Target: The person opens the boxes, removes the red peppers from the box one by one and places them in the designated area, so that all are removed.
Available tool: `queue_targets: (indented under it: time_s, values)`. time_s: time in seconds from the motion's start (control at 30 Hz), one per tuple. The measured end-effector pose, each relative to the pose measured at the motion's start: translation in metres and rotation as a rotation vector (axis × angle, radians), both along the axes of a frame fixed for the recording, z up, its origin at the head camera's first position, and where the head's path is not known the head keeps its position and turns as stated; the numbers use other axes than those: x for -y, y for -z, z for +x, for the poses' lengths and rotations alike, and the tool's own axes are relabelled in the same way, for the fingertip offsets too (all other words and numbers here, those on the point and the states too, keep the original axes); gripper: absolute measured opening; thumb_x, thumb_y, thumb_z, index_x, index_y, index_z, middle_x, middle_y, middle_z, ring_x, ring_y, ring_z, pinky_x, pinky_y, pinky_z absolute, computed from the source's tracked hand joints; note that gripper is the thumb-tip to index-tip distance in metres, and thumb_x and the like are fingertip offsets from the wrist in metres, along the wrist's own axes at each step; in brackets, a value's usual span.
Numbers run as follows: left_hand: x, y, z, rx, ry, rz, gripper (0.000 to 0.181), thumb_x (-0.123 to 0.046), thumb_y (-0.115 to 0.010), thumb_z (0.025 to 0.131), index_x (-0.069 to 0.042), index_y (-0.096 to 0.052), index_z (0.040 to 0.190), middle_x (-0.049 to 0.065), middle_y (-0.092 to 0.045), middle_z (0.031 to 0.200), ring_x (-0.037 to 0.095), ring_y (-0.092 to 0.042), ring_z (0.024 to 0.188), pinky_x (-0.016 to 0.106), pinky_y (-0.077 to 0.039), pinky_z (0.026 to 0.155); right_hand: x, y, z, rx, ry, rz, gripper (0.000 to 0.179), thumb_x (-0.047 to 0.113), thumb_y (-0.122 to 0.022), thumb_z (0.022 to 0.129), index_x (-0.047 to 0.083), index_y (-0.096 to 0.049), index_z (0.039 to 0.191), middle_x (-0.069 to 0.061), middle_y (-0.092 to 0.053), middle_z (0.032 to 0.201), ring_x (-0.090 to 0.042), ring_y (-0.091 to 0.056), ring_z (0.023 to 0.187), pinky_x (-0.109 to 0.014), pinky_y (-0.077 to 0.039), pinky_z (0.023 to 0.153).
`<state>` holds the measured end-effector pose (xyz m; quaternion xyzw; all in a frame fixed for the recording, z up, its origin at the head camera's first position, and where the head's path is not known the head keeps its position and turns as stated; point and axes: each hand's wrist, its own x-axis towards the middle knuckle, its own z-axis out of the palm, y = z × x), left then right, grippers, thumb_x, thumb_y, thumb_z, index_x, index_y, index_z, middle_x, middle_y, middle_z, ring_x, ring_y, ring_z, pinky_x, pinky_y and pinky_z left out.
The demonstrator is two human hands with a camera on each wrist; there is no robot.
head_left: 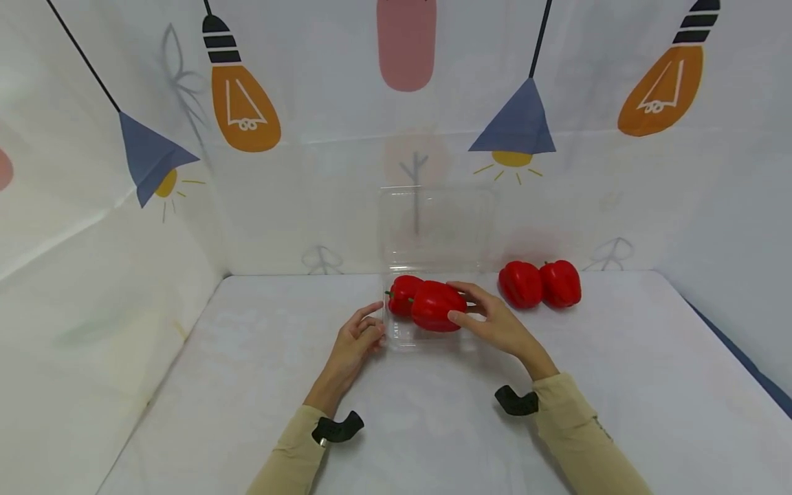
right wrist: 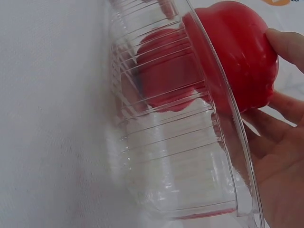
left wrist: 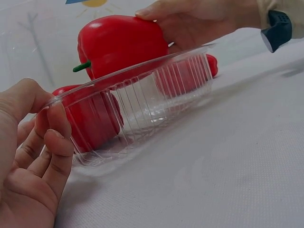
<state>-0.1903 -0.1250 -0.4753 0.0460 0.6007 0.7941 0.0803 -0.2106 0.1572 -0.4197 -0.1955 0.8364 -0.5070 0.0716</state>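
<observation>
With the left grip [head_left: 357, 338], pinching the box [left wrist: 137, 102] by its left rim, hold it steady on the counter [head_left: 427, 426]; avoid knocking the inner pepper [head_left: 402, 294] at the left end; lower the held pepper [head_left: 436, 307], poised over the box, gently into the space to the right; with the right grip [head_left: 498, 324], closed round it by thumb and fingers, let go only after full support from below. Counted left to right: one grip, one box with one upright lid [head_left: 442, 227], one pepper inside, one held, another grip, then two counter peppers [head_left: 521, 285] side by side, making four peppers
</observation>
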Motion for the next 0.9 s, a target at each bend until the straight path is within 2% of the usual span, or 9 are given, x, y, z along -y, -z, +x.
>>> queue_targets:
  time_s: [0.23, 0.47, 0.77, 0.9]
  values:
    - [0.001, 0.001, -0.001, -0.003, 0.003, -0.009, 0.051, -0.001, -0.056, 0.090, -0.008, -0.042, 0.138, -0.004, -0.055, 0.086, 0.006, -0.055, 0.070, 0.019, -0.045, 0.060, -0.005, 0.000, 0.002, 0.003, 0.033, -0.016, 0.062, 0.038, -0.069, 0.084, 0.030, -0.041, 0.138, 0.001, -0.048, 0.137, -0.025, -0.048, 0.122, -0.044, -0.049, 0.095]
    - [-0.001, 0.001, -0.003, -0.032, 0.015, -0.015, 0.050, -0.002, -0.057, 0.091, -0.007, -0.043, 0.138, -0.003, -0.055, 0.087, 0.006, -0.056, 0.067, 0.019, -0.046, 0.060, -0.014, 0.000, 0.004, -0.032, 0.041, -0.037, 0.061, 0.035, -0.067, 0.086, 0.025, -0.040, 0.140, -0.003, -0.046, 0.140, -0.026, -0.045, 0.127, -0.049, -0.045, 0.100]
    - [-0.001, 0.002, -0.002, -0.018, -0.008, -0.027, 0.049, -0.002, -0.057, 0.091, -0.008, -0.044, 0.137, -0.003, -0.055, 0.086, 0.007, -0.054, 0.068, 0.020, -0.046, 0.060, -0.023, 0.004, 0.007, -0.050, 0.101, -0.041, 0.063, 0.035, -0.069, 0.084, 0.028, -0.040, 0.139, 0.002, -0.046, 0.139, -0.022, -0.044, 0.126, -0.047, -0.045, 0.098]
    - [0.000, 0.002, -0.003, -0.012, -0.007, -0.031, 0.048, -0.002, -0.057, 0.091, -0.010, -0.045, 0.137, -0.002, -0.055, 0.087, 0.008, -0.054, 0.068, 0.020, -0.046, 0.061, -0.026, 0.005, 0.010, -0.078, 0.130, -0.036, 0.064, 0.036, -0.070, 0.083, 0.028, -0.040, 0.139, 0.002, -0.046, 0.138, -0.021, -0.044, 0.125, -0.042, -0.046, 0.095]
